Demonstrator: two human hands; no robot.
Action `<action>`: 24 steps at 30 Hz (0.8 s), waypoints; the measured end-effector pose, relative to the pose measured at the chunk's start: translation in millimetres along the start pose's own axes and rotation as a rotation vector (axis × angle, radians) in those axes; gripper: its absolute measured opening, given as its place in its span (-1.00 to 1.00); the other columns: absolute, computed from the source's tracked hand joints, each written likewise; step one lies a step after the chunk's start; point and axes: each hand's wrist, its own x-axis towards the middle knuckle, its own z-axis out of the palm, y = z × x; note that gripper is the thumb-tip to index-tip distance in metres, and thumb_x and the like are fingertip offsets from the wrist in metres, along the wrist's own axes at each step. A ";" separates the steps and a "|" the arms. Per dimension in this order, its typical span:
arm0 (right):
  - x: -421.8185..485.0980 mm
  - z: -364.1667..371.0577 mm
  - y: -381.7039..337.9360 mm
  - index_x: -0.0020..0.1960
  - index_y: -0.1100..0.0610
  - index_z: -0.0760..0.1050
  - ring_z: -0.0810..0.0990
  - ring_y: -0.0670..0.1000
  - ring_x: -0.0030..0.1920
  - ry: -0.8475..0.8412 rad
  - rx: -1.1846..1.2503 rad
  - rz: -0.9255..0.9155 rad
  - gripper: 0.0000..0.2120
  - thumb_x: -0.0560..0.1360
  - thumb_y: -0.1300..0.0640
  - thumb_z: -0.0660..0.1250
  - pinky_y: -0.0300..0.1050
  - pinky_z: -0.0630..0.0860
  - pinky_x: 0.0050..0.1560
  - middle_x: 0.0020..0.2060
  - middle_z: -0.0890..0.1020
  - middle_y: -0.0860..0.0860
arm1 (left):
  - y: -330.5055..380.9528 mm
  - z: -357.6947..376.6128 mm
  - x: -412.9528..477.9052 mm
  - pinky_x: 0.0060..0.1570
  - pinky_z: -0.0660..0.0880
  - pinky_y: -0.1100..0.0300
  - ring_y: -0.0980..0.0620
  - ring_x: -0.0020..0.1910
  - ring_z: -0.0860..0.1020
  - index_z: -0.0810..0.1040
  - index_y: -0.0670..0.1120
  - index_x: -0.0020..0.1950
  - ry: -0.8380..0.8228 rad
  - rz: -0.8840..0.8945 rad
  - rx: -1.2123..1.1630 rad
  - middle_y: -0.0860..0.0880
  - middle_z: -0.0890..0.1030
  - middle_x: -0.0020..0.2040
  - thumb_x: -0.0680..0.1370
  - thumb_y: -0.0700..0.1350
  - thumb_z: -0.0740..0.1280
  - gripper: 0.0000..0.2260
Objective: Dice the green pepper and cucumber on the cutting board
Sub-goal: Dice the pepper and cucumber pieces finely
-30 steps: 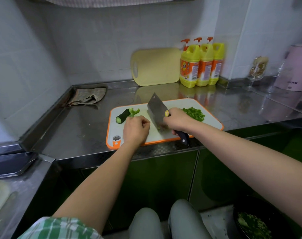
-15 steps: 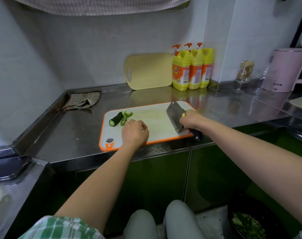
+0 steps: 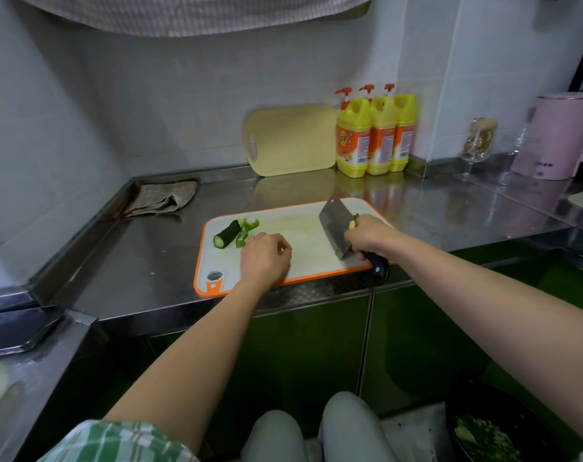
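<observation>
A steel table (image 3: 133,261) is backed by white tiled walls (image 3: 183,111); green cabinet doors (image 3: 300,345) are set beneath it, dimly lit.

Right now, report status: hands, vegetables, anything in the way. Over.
Right hand grips cleaver at cutting board's right end. Left hand curled beside pepper strips, grip unclear. Cucumber piece, pepper strips undiced at left end. Nothing in the way.

Two boards: one white cutting board (image 3: 305,240) on the tabletop (image 3: 133,261) and one yellow cutting board (image 3: 293,141) behind it. On the white one are one cucumber piece (image 3: 226,233), one cleaver (image 3: 335,228) and a few pepper strips (image 3: 245,230), number unclear. Behind it stand three yellow bottles (image 3: 380,135); left of it, one cloth (image 3: 163,198); far right, one pink kettle (image 3: 556,135).
</observation>
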 end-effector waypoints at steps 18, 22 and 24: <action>-0.8 -25.5 5.1 0.10 0.19 0.30 0.36 -0.01 -0.58 0.091 0.454 0.036 -0.84 0.62 0.11 0.05 -0.25 0.30 -0.53 -0.43 0.39 0.07 | 52.9 24.5 22.2 0.19 0.32 0.05 -0.13 0.22 0.35 0.61 -0.01 0.25 -0.006 0.252 0.006 -0.08 0.51 0.17 0.60 -0.03 0.26 -0.74; -5.3 -21.7 -1.3 -0.02 0.15 0.32 0.38 0.02 -0.53 0.096 0.454 -0.002 -0.79 0.59 0.08 -0.03 -0.18 0.31 -0.44 -0.41 0.41 0.08 | 56.7 17.8 24.6 0.02 0.43 0.06 -0.09 0.08 0.45 0.71 0.04 -0.13 0.074 0.152 -0.097 0.04 0.67 -0.12 0.47 -0.07 0.44 -0.94; -4.9 -17.8 -1.7 -0.16 0.15 0.33 0.40 0.03 -0.52 0.122 0.396 -0.081 -0.76 0.58 0.10 -0.01 -0.15 0.32 -0.41 -0.40 0.43 0.09 | 56.5 18.0 25.7 -0.04 0.45 0.10 -0.06 0.04 0.49 0.64 0.08 -0.22 0.059 0.094 -0.141 0.11 0.63 -0.24 0.41 -0.10 0.48 -0.92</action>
